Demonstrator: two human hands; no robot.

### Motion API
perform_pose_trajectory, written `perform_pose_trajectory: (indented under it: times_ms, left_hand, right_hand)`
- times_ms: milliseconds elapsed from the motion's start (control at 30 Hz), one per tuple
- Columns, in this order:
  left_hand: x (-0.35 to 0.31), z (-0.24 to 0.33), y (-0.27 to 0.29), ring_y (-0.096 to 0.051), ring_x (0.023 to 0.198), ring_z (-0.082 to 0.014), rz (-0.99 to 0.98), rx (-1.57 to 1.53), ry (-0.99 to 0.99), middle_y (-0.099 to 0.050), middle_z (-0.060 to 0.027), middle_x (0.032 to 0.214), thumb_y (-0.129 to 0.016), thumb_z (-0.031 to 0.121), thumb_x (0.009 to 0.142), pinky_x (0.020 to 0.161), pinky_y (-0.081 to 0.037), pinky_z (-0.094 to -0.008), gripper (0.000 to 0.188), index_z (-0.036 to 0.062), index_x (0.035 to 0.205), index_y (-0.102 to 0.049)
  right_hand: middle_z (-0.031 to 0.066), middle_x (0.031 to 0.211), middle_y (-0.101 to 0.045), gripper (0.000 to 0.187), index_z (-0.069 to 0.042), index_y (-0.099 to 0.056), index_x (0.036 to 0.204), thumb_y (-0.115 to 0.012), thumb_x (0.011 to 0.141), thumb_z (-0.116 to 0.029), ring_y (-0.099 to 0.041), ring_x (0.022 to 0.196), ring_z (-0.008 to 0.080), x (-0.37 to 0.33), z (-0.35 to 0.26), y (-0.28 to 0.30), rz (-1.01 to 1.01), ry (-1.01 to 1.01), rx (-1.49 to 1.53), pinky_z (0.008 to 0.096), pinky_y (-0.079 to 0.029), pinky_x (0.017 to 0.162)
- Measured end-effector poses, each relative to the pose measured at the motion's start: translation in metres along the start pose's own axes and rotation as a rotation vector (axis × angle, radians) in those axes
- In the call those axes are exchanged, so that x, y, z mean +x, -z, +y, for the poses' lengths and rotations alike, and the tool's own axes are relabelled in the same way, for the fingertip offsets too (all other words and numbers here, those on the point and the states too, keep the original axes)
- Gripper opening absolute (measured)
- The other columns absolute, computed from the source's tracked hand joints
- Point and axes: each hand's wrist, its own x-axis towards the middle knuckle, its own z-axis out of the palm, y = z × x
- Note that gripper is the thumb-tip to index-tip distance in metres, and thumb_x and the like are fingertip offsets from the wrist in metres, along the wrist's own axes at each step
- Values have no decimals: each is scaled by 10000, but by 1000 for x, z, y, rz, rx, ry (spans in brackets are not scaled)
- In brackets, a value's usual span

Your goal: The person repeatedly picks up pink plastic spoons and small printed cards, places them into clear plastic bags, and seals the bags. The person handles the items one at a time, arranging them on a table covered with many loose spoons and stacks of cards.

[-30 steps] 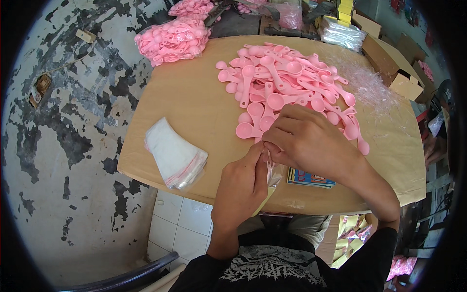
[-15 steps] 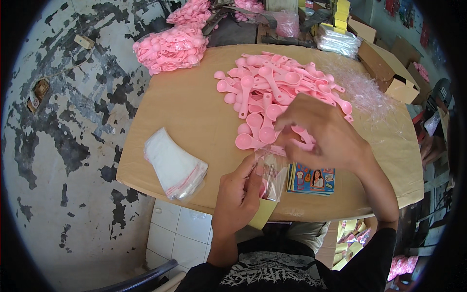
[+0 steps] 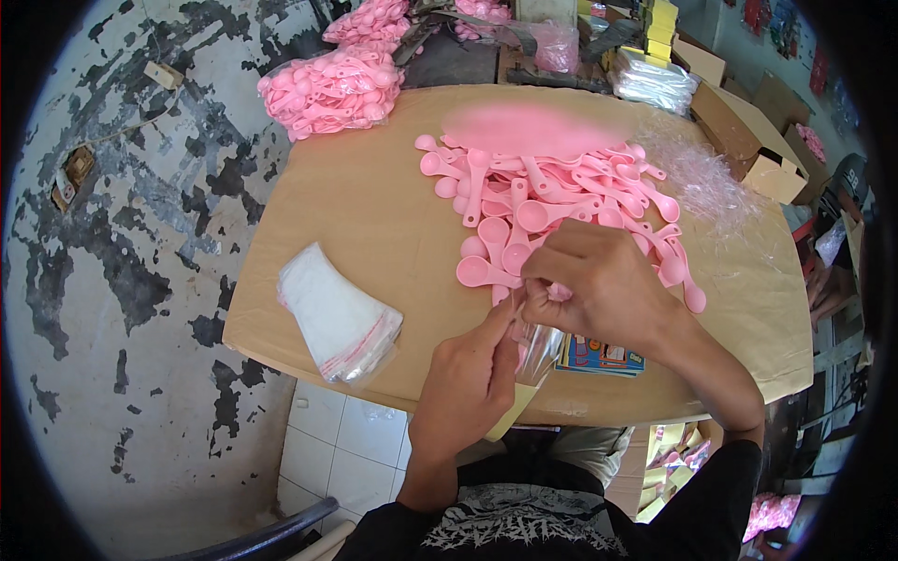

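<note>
My left hand (image 3: 472, 369) is closed on a small clear plastic bag (image 3: 541, 350) over the table's near edge. Through the film some pink shows, and a yellow card (image 3: 514, 411) sticks out at its lower end. My right hand (image 3: 594, 285) has its fingers bent in a pinch at the bag's upper edge, against the left fingertips. A small pink bit shows between the right fingers; its kind is unclear. Just beyond my hands lies a heap of pink measuring spoons (image 3: 533, 217), its far part blurred. Printed picture cards (image 3: 599, 357) lie stacked beneath my right wrist.
A fanned stack of clear bags (image 3: 339, 313) lies at left on the brown-covered table (image 3: 281, 206). A big bag of pink spoons (image 3: 332, 93) stands far left. Crumpled clear film (image 3: 706, 178) and an open cardboard box (image 3: 748, 136) are at far right. A person's arm (image 3: 823, 280) shows at the right edge.
My right hand has closed and come to the left fingertips at the bag's upper edge. Some spoons at the heap's right side are now uncovered.
</note>
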Motion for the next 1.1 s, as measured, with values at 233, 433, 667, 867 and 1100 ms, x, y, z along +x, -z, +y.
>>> perform_pose_trajectory:
  times_ms: [233,433,667,867,1100]
  left_hand:
    - [2,-8,-5,-689,725,-167,247,-758,115,-689,-112,1014,-420,169,1056,665,-558,-279,365,-32,1352,-493]
    - [16,-13,-3,-732,747,-279,352,-822,133,-664,-229,1171,-415,290,1066,613,-608,-326,421,-68,1268,-509]
    - [21,-23,-4,-730,850,-310,246,-902,172,-656,-214,1201,-417,313,1066,653,-620,-353,451,-56,1307,-511]
    - [32,-7,-13,-695,1007,-289,176,-848,116,-581,-204,1339,-382,326,1077,780,-584,-306,476,-42,1364,-480]
    - [26,-7,-16,-650,1102,-259,96,-962,71,-578,-224,1325,-395,239,1076,922,-545,-346,450,-82,1382,-469]
  right_hand:
    - [7,711,-585,51,-28,-631,818,-597,810,-66,-545,632,75,8,45,102,124,-246,426,226,-429,535]
    - [53,870,-651,251,-7,-684,1062,-613,831,-71,-592,700,128,-88,219,157,46,-607,80,274,-497,667]
    - [44,1095,-677,309,-3,-629,1247,-579,958,-102,-598,907,105,-85,202,180,395,-621,25,268,-491,827]
    - [75,968,-700,292,4,-673,1127,-687,914,-196,-666,935,159,-19,22,60,-249,-420,366,292,-531,816]
    - [48,898,-739,249,-49,-691,1158,-696,921,-128,-684,780,79,-33,2,7,-23,-498,684,232,-548,686]
